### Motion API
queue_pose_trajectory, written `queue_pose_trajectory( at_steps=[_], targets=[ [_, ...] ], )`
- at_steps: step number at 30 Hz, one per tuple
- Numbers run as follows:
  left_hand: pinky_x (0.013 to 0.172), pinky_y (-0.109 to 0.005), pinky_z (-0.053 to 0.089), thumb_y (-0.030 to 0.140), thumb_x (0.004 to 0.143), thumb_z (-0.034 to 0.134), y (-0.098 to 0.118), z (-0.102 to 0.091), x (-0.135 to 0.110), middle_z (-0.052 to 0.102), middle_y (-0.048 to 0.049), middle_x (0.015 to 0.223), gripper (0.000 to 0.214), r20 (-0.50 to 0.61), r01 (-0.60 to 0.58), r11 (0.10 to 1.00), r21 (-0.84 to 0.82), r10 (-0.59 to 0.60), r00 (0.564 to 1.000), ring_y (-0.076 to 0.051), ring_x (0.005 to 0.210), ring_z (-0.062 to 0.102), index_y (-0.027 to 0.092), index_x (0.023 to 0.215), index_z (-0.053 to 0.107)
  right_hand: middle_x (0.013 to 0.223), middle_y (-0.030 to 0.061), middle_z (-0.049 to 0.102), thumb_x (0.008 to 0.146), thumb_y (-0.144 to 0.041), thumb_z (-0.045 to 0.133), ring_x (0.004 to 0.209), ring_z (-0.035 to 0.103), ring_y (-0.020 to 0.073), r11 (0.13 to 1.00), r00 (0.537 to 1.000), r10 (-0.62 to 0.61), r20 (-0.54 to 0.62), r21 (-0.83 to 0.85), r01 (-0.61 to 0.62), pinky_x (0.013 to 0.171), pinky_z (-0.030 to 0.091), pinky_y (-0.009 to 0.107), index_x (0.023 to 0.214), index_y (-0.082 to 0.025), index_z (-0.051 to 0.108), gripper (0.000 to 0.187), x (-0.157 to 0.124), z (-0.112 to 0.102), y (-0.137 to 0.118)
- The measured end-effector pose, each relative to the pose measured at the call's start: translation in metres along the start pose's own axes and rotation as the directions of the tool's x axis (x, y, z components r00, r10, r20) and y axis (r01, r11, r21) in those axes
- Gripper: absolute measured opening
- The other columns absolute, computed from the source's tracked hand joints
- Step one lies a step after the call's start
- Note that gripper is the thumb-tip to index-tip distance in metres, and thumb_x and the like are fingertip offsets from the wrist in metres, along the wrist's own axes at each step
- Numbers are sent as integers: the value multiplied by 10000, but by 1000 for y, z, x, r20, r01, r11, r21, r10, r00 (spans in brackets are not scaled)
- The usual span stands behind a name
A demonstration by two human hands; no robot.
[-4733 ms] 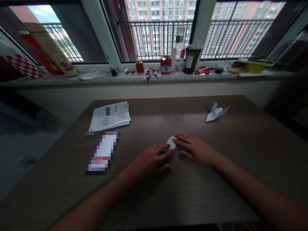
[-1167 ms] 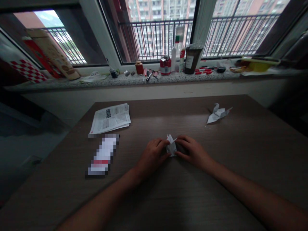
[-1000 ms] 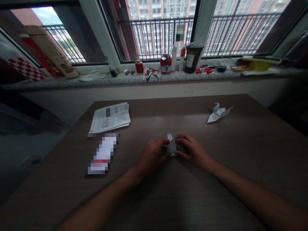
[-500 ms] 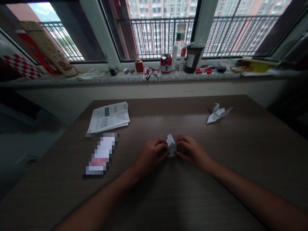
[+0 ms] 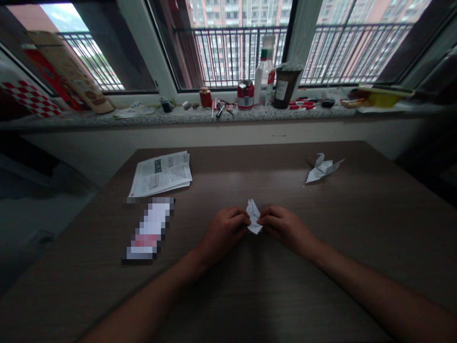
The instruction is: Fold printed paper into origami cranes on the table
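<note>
A small piece of folded white paper lies on the brown table between my two hands, its split pointed tips facing the window. My left hand pinches its left edge with bent fingers. From the other side, my right hand grips the right edge between thumb and fingers. The paper's near end forms a downward point toward me. The fingertips partly cover both of its sides. A finished-looking paper crane with spread wings sits farther back on the right.
Folded printed sheets lie at the table's back left, with a blurred-out phone nearer me. On the stone windowsill stand a red can, a bottle, a dark cup and scattered small items.
The paper's near end has gone from a flat straight edge to a downward point. My right hand's fingers have closed in slightly to the left, onto the paper.
</note>
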State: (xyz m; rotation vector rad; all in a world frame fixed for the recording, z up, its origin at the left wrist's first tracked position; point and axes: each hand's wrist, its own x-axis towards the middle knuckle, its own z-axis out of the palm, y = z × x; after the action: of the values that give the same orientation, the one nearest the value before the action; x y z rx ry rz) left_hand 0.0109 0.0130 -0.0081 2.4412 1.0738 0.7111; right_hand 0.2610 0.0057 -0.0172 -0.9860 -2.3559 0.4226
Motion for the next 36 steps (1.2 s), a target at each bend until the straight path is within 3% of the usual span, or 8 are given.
queue_pose_trajectory(
  at_steps=[10, 16, 26, 36],
  targets=[
    [917, -430, 523, 125, 929, 702, 0, 1, -2, 727, -48, 1113, 136, 10, -54, 997, 54, 53, 999, -266, 1058, 678, 222, 1022, 686, 1213, 108, 720, 1015, -241, 616, 1070, 699, 257, 993, 992, -84, 94, -75, 91, 872, 593, 413, 1215, -238, 715, 223, -3, -9, -1],
    [963, -441, 521, 210, 929, 736, -1, -4, -5, 714, -67, 1191, 182, 53, -134, 988, 80, 130, 990, -273, 1114, 664, 219, 1101, 676, 1205, 118, 735, 1033, -234, 586, 1053, 715, 258, 978, 988, -130, 86, -150, 142, 859, 609, 414, 1223, -228, 727, 236, -5, -8, -3],
    [949, -436, 527, 200, 1010, 629, 4, -7, -4, 734, -67, 1157, 97, 89, -227, 952, 205, 213, 973, -254, 1062, 688, 206, 1076, 702, 1274, 63, 731, 1013, -209, 635, 1156, 697, 243, 989, 989, -109, 97, -88, 118, 985, 589, 438, 1281, -307, 710, 295, -9, -4, -1],
    [949, -468, 523, 200, 992, 672, -1, -14, -4, 708, -83, 1187, 235, 99, -169, 935, 313, 145, 985, -280, 1070, 672, 260, 1213, 722, 1434, 60, 663, 1017, -214, 621, 1294, 640, 262, 984, 974, -159, 162, -56, 170, 1110, 520, 509, 1412, -302, 631, 405, -6, -14, 0]
  ],
)
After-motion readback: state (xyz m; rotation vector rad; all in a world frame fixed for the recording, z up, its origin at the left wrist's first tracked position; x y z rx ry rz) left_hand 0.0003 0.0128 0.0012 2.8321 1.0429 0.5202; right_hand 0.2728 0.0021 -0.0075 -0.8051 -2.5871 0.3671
